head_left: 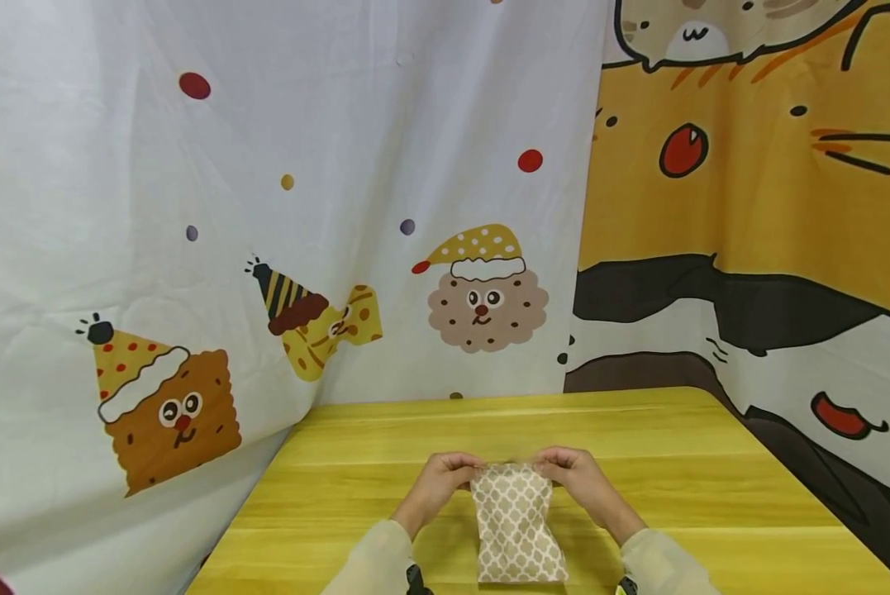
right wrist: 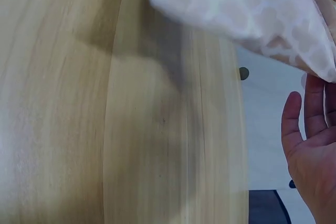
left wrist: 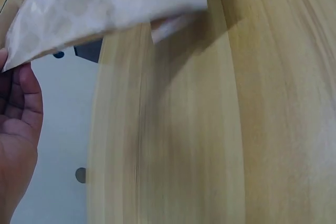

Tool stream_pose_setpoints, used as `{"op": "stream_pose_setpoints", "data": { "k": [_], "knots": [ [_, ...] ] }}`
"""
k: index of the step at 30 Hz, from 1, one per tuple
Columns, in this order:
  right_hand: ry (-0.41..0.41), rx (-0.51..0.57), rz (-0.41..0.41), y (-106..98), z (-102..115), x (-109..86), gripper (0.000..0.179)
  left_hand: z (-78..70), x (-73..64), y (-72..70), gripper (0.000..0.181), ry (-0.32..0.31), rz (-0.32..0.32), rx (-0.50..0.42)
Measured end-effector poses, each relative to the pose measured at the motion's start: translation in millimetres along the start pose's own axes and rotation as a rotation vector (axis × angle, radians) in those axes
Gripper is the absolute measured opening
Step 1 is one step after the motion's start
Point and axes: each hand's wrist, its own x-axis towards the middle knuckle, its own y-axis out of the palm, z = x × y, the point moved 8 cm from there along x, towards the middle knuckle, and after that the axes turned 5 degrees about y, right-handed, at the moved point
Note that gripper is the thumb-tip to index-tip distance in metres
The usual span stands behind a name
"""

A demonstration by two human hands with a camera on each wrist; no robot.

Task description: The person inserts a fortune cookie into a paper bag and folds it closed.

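Observation:
A small paper bag [head_left: 517,529] with a beige and white lattice print is held up above the table, its top edge toward the far side. My left hand [head_left: 439,486] pinches its upper left corner between thumb and fingers. At the upper right corner, my right hand [head_left: 580,484] pinches it the same way. From the left wrist, the bag [left wrist: 110,3] slants across the top, its lower end off the tabletop, with the left hand [left wrist: 18,124] at its corner. The right wrist view has the bag [right wrist: 236,9] slightly blurred, with the right hand [right wrist: 315,145] below its corner.
Under the hands lies a yellowish wooden table [head_left: 363,446], its far edge close to a white cartoon-printed curtain [head_left: 370,124]. A second curtain [head_left: 764,207] with large orange cat drawings hangs along the right. The bag casts a shadow on the wood.

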Motion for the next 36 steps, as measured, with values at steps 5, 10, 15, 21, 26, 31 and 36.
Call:
{"op": "stream_pose_setpoints", "data": {
  "k": [5, 10, 15, 21, 26, 31, 36],
  "knots": [
    [-0.017, -0.005, -0.005, 1, -1, -0.2, 0.013, -1.9, -0.8, 1.1, 0.022, -0.001, -0.006, 0.086],
    [0.0, -0.035, -0.043, 0, -6, 0.1, 0.012, -7.4, -0.2, 4.1, 0.029, 0.005, -0.016, 0.219],
    [-0.022, -0.026, -0.061, 2, -5, 0.2, 0.011, -10.1, 2.4, 9.6, 0.025, -0.021, 0.0, 0.281],
    [-0.019, -0.001, -0.031, 6, -3, -1.8, 0.015, -9.0, 1.7, 14.3, 0.023, -0.049, 0.061, 0.334],
    [0.022, 0.044, 0.02, 9, 0, -1.9, 0.034, -11.7, 2.9, 12.2, 0.021, -0.012, 0.033, 0.378],
    [0.023, -0.103, 0.038, 18, 10, 2.5, 0.046, -20.4, 5.5, 12.1, 0.018, 0.069, -0.021, 0.433],
    [0.019, -0.269, -0.017, 22, 17, 3.5, 0.028, -25.2, 6.5, 15.4, 0.016, 0.108, -0.042, 0.452]
  ]
}}
